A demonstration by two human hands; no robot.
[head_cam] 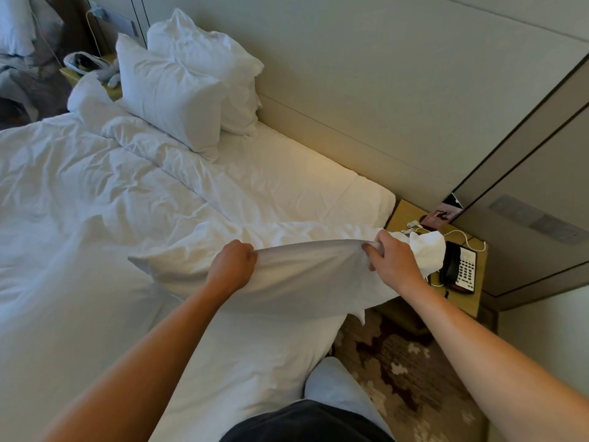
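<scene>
A white pillow in its case (296, 275) lies across the near right corner of the bed (287, 186). My left hand (231, 266) grips the case's stretched open edge on the left. My right hand (395, 260) pinches the same edge on the right, so the fabric is pulled taut between them. Loose white cloth (427, 247) bunches beyond my right hand, over the nightstand.
Two white pillows (178, 90) lean against the headboard wall at the back. A rumpled white duvet (79, 193) covers the bed's left side. A wooden nightstand (478, 291) at the right holds a telephone (459, 269) and cables. Patterned carpet (398, 371) lies beside the bed.
</scene>
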